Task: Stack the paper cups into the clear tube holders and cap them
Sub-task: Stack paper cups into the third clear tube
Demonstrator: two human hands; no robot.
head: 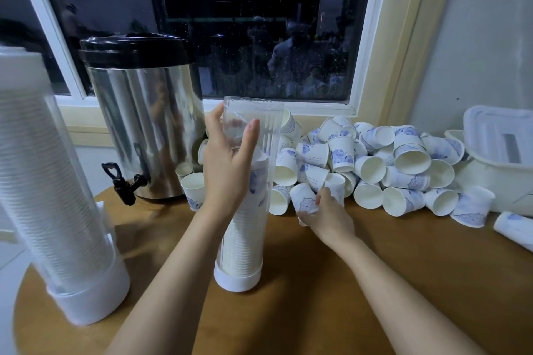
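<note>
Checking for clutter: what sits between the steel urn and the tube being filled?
Head view: a few loose paper cups lie between the urn and the tube, partly hidden behind the left hand.

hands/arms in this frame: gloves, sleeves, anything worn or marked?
Nothing worn that shows. Left hand and right hand have no gloves, no rings, and no watch or band at either wrist. Left forearm and right forearm are uncovered all the way to the bottom edge of the frame; no sleeve is in view. No tape, markers or cables on them.
</note>
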